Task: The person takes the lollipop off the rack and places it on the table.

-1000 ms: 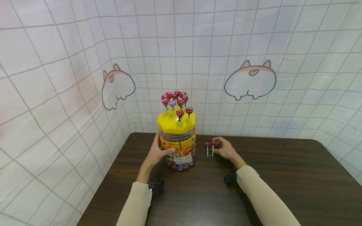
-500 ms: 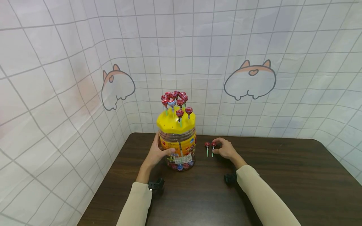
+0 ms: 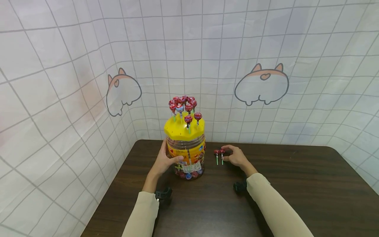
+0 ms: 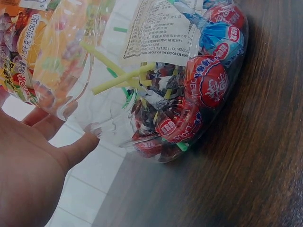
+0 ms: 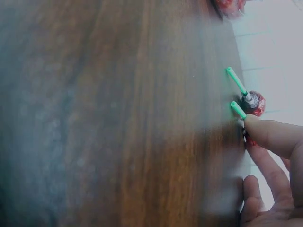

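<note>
My left hand (image 3: 163,160) grips a big clear candy jar (image 3: 196,152) with an orange label, thumb across the front and fingers round its left side. Wrapped lollipops (image 4: 206,81) lie at the jar's bottom. Its yellow lid (image 3: 177,131) carries several upright lollipops, mostly red with one blue. Right of the jar, my right hand (image 3: 236,156) pinches a red lollipop (image 3: 222,158) with a green stick between thumb and finger, low at the table. Beside it lies a second red lollipop (image 5: 254,102), also green-sticked. The right fingers partly hide the held candy in the right wrist view.
The dark wooden table (image 3: 204,207) extends to both sides and towards the front. A white gridded cloth (image 3: 213,65) with cartoon animal drawings hangs behind it and along the left. Dark straps with devices (image 3: 164,193) sit on both wrists.
The lollipop at my right hand has shifted slightly left, closer to the one lying beside it. My left hand and the jar stay where they were.
</note>
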